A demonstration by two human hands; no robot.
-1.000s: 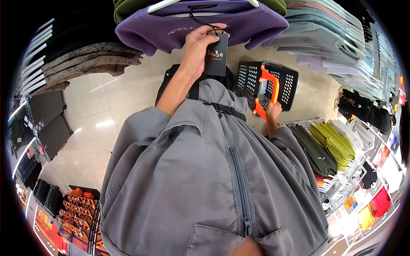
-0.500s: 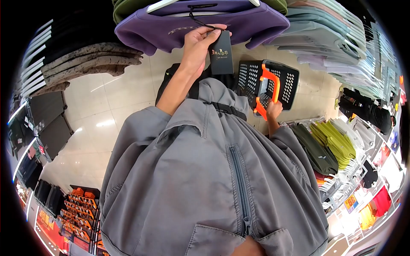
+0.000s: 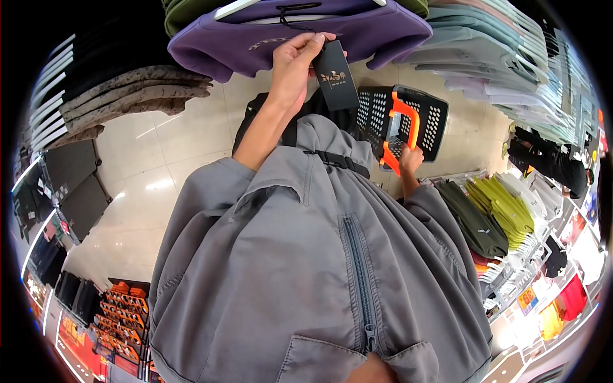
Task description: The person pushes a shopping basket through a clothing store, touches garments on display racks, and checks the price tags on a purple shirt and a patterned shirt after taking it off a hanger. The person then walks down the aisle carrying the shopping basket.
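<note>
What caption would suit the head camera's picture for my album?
Left hand pinching a black tag before a purple top, right hand gripping a basket's orange handle.

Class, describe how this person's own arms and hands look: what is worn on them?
Loose grey jacket sleeves end short of the left hand and right hand, which are both ungloved, with no watch in sight.

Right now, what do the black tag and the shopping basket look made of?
Black tag: probably stiff matte card, flat and straight-edged with printed gold lettering. Shopping basket: likely satin moulded plastic, given its rows of holes; its smooth orange handle seems plastic too.
</note>
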